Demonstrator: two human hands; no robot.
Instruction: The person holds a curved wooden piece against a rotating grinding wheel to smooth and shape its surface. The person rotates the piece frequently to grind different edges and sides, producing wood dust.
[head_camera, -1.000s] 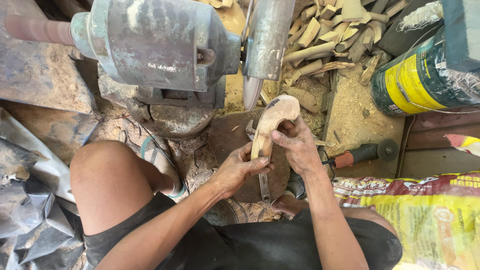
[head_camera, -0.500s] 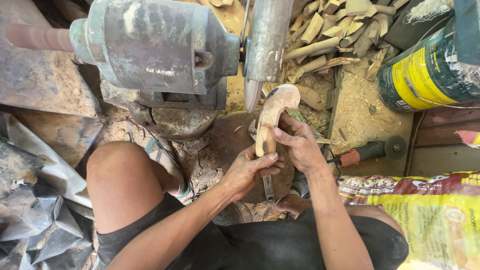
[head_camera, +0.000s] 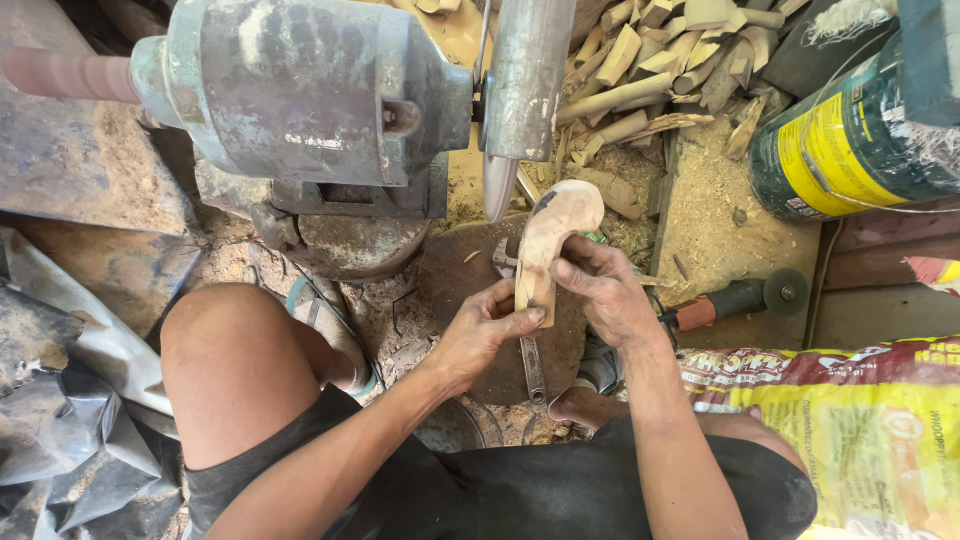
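Both hands clamp the wooden spoon blank (head_camera: 553, 240): left hand (head_camera: 483, 330) at its handle end, right hand (head_camera: 603, 292) beside, bowl just under the grinder wheel (head_camera: 522, 90)

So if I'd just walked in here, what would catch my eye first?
Probably the pale wooden spoon blank at the centre, gripped by both hands: the left hand at its lower end, the right hand beside it. Right above looms a big grey-green motor with a metal-guarded wheel whose tip sits just off the spoon's bowl. Sawdust and wood offcuts pile up at the top right.
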